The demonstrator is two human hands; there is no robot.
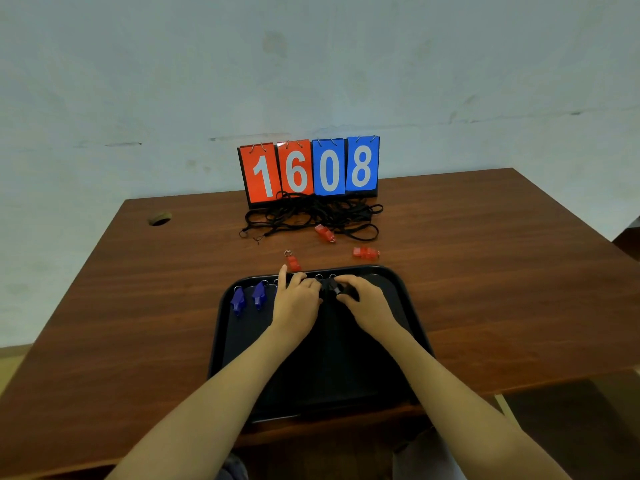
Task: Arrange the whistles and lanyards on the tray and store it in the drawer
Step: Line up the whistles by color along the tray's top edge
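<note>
Whistles are being lined up along the far edge of a black tray that is lying on the tabletop. Two blue whistles are lying side by side at its far left corner. A black whistle is being pinched by the fingers of the right hand, near the tray's far rim. The left hand is being held just beside it, fingers curled on the tray and forefinger stretched out; whether anything is being gripped there cannot be told. Three red whistles are lying on the tabletop beyond the tray, one touching a tangle of black lanyards. A flip scoreboard showing 1608 is standing behind the lanyards.
</note>
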